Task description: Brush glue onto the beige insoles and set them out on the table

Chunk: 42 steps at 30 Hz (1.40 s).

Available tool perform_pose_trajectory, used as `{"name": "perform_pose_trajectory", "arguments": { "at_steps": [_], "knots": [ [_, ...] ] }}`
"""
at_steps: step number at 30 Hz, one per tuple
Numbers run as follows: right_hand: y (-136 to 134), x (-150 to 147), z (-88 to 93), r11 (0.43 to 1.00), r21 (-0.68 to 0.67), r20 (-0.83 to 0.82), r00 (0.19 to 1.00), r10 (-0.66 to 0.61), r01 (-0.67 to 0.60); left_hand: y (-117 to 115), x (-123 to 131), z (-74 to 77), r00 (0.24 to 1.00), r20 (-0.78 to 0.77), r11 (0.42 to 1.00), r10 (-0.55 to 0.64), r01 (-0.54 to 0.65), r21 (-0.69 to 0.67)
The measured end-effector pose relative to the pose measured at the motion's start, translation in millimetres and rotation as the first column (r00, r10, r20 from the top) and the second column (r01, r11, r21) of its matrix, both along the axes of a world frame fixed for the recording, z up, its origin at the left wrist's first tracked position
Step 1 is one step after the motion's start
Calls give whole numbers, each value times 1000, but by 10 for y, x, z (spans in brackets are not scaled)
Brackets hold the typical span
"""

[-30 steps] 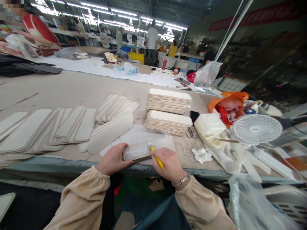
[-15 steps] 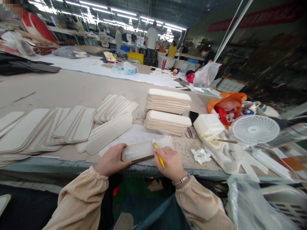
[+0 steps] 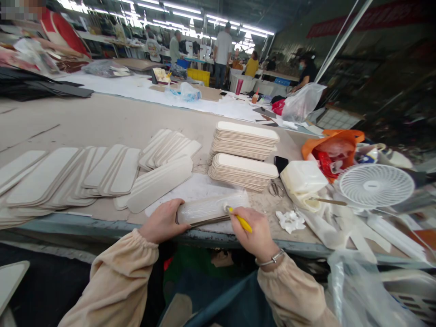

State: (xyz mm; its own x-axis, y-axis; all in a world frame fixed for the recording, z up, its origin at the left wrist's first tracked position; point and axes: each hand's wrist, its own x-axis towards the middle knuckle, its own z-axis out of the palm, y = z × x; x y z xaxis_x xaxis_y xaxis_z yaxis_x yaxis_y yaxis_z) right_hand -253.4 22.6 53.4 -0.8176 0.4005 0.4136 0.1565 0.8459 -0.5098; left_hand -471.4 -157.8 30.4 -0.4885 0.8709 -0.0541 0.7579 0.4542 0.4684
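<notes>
My left hand (image 3: pixel 165 221) grips the left end of a long rounded panel (image 3: pixel 204 210), whose top looks wet and streaky. In my right hand (image 3: pixel 254 231) is a yellow-handled brush (image 3: pixel 242 221), its pale bristles touching the panel near its right part. The panel lies over a white sheet (image 3: pixel 200 184) at the table's front edge. Behind it stand two neat stacks of cream panels, a nearer one (image 3: pixel 243 171) and a farther one (image 3: pixel 247 136). More panels (image 3: pixel 160 184) lie fanned out to the left.
Right of the stacks are a black phone (image 3: pixel 281 163), scissors (image 3: pixel 275 188), a white container (image 3: pixel 304 177), crumpled tissue (image 3: pixel 290 221), an orange bag (image 3: pixel 332 145) and a white fan (image 3: pixel 376 185). Plastic bags lie along the far side. Several people are in the background.
The brush has moved slightly along the panel, and its handle now leans more to the right. The whole view has shifted a little, with both hands appearing farther right.
</notes>
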Motion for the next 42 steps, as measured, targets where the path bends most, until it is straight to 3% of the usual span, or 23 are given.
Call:
{"name": "perform_pose_trajectory", "arguments": {
  "at_steps": [2, 3, 6, 9, 12, 19, 24, 28, 30, 34, 38, 40, 42],
  "knots": [
    [-131, -101, -1, 967, -239, -54, 995, 81, -92, -1, 3, 2, 1000, 0, 1000, 5, -5, -6],
    [-154, -134, -3, 922, -374, -91, 993, 70, -99, -1, 5, 5, 1000, -1, 1000, 7, -7, -13],
    [-55, -167, -22, 723, -691, -181, 974, -138, -26, -7, 12, 18, 1000, -4, 1000, -3, 3, -21],
    [110, -192, -78, 564, -826, -227, 921, -316, -10, -14, 14, 17, 1000, -5, 1000, -7, 7, -9],
    [77, -299, -138, 494, -868, -206, 940, -271, -48, -19, 14, 2, 1000, 2, 1000, -3, 3, 4],
    [-343, -630, -139, 526, -850, -41, 999, 3, -36, -17, 33, -2, 1000, -7, 1000, -2, 2, 12],
    [-127, -553, -116, 586, -807, -10, 991, -134, 71, -15, 39, 14, 1000, -18, 1000, -3, 3, 7],
    [-127, -548, -113, 489, -872, -64, 991, -115, 1, -11, 46, 26, 1000, -14, 1000, -7, 7, 8],
    [-240, -614, -136, 473, -880, -78, 995, -55, -42, -9, 49, 35, 1000, -8, 1000, -8, 8, 8],
    [-347, -711, -210, 525, -850, -45, 999, -12, -33, -7, 41, 33, 1000, 0, 1000, -1, 1, 8],
    [-132, -613, -211, 626, -775, -15, 989, -149, 83, -7, 26, 2, 1000, -6, 1000, -3, 3, 6],
    [-43, -554, -182, 628, -767, -21, 974, -226, 129, -4, 23, -9, 1000, -12, 1000, -5, 5, 2],
    [-55, -537, -163, 586, -803, -43, 969, -243, 111, -1, 26, -7, 1000, -15, 1000, -2, 2, 1]
  ]
}}
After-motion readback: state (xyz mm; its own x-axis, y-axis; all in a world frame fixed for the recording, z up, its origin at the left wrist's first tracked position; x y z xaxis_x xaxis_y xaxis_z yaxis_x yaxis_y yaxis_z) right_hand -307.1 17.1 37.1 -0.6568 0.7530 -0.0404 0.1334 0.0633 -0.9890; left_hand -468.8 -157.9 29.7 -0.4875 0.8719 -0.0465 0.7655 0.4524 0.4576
